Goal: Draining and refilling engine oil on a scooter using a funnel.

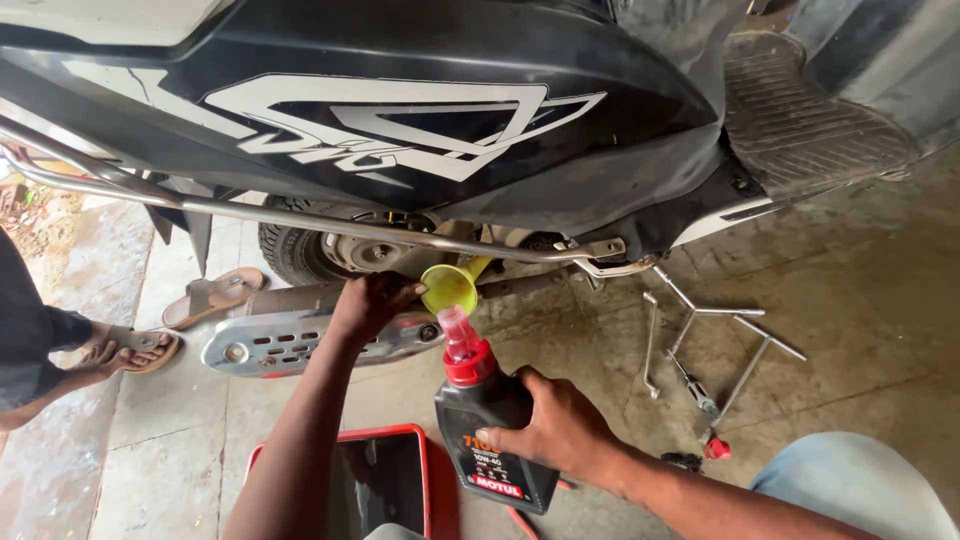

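A black scooter with white graphics fills the top of the head view. My left hand grips a yellow funnel set into the engine below the side panel. My right hand holds a black oil bottle with a red collar and a clear pink spout. The bottle is tilted, its spout just under the funnel's rim. A chrome exhaust shield runs behind my left forearm.
Several metal T-handle wrenches and a red-handled tool lie on the concrete floor at right. A red-edged tray sits near my left arm. Another person's sandalled foot and a loose sandal are at left. My knee shows bottom right.
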